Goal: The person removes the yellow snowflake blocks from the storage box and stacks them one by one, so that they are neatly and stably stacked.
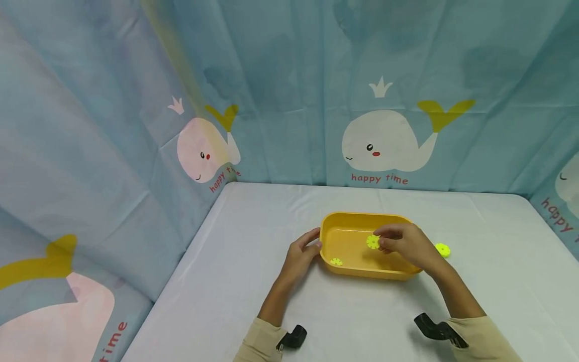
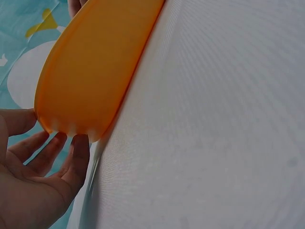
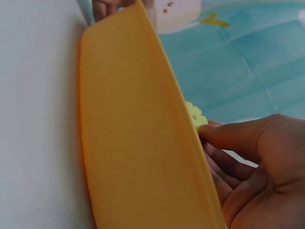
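Observation:
A shallow yellow plastic tray [image 1: 346, 241] with rounded corners sits on the white-covered table. My left hand [image 1: 298, 255] holds its left end; in the left wrist view the thumb is at the rim and the fingertips press the outer end wall [image 2: 76, 100]. Over the tray's right half, my right hand [image 1: 409, 245] pinches a bright yellow-green notched flower disc [image 1: 373, 242] between thumb and fingers. That disc [image 3: 196, 115] shows just past the rim in the right wrist view. Inside the tray, another notched disc [image 1: 336, 262] lies at the front left corner.
A further yellow-green disc [image 1: 443, 250] lies on the table right of the tray, just beyond my right wrist. The white tabletop [image 1: 253, 221] meets blue curtains [image 1: 289, 100] printed with whales at the back and left. Black wrist mounts [image 1: 296, 337] stick out near both sleeves.

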`<state>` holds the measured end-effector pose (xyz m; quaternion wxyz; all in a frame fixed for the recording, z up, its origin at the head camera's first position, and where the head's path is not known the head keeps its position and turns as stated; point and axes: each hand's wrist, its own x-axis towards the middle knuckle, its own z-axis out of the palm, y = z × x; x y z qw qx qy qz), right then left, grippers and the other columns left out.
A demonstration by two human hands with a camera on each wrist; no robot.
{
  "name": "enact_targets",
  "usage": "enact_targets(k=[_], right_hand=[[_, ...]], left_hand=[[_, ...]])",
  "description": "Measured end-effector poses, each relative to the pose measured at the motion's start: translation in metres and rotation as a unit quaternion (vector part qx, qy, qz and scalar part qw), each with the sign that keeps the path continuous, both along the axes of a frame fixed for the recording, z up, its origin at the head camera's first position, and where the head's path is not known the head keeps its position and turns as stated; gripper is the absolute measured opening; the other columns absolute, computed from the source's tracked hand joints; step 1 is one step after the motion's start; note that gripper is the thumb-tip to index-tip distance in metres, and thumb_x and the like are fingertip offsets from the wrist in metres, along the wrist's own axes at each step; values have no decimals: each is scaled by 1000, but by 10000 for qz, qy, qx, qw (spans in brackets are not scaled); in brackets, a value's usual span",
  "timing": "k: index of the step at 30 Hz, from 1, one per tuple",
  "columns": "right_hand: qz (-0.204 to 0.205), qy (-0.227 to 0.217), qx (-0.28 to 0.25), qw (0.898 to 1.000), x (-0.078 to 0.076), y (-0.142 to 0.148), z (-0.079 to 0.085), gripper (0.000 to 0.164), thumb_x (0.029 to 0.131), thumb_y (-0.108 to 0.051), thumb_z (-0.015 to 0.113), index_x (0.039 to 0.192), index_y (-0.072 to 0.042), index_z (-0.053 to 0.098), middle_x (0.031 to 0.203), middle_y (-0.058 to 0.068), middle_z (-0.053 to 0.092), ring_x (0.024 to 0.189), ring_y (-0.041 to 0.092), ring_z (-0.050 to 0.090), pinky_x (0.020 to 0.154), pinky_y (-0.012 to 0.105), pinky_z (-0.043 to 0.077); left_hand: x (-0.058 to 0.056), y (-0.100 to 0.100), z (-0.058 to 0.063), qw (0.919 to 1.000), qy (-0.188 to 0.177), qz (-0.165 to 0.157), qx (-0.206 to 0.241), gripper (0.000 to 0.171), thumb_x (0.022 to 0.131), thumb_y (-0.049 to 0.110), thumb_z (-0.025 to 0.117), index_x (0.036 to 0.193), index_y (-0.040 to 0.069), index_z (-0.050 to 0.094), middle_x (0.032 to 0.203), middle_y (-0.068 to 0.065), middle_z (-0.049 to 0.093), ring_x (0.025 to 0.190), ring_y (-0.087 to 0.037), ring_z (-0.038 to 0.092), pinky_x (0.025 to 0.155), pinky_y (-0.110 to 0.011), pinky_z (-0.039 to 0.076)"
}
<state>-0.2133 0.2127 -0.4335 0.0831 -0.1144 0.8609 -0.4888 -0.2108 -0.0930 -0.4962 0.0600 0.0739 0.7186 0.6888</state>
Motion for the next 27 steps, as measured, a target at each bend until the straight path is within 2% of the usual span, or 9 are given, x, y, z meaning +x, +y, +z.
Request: enact_targets(k=[5,14,20,23,27], right_hand=[[-287,-10,70,9996,5,15,3,33,104,-17,70,130,4,71,111,15,78,95,28,78,86,30,65],[-826,-77,163,9964,13,43,4,42,105,-29,69,135,1,69,122,19,75,93,15,77,83,18,61],[-1077,-166,41,9940,19,64,2,50,107,-34,65,141,4,64,131,23,70,96,12,77,84,16,60],[-1235,-139,57,9922,22,75,1,52,108,-36,62,142,4,62,127,18,71,93,8,76,83,16,61],[-1445,-36,32,9895,25,88,1,53,108,-35,63,142,5,62,116,2,75,91,3,74,81,16,61]], left_hand=[[0,0,0,9999,-46,68,-80,47,106,20,62,153,17,58,155,-6,58,132,-28,65,104,-27,56],[0,0,-1,10000,-52,65,-29,48,107,18,62,154,16,57,155,-7,58,133,-28,64,104,-27,57],[-1,1,-1,10000,-72,33,21,48,107,16,62,154,14,56,156,-9,57,132,-30,65,102,-26,58],[-1,1,-1,10000,-74,41,22,48,107,16,61,154,13,56,156,-9,57,132,-29,65,102,-27,58],[-1,1,-1,10000,-78,60,2,48,107,18,61,154,13,56,157,-9,57,132,-28,65,103,-28,58]])
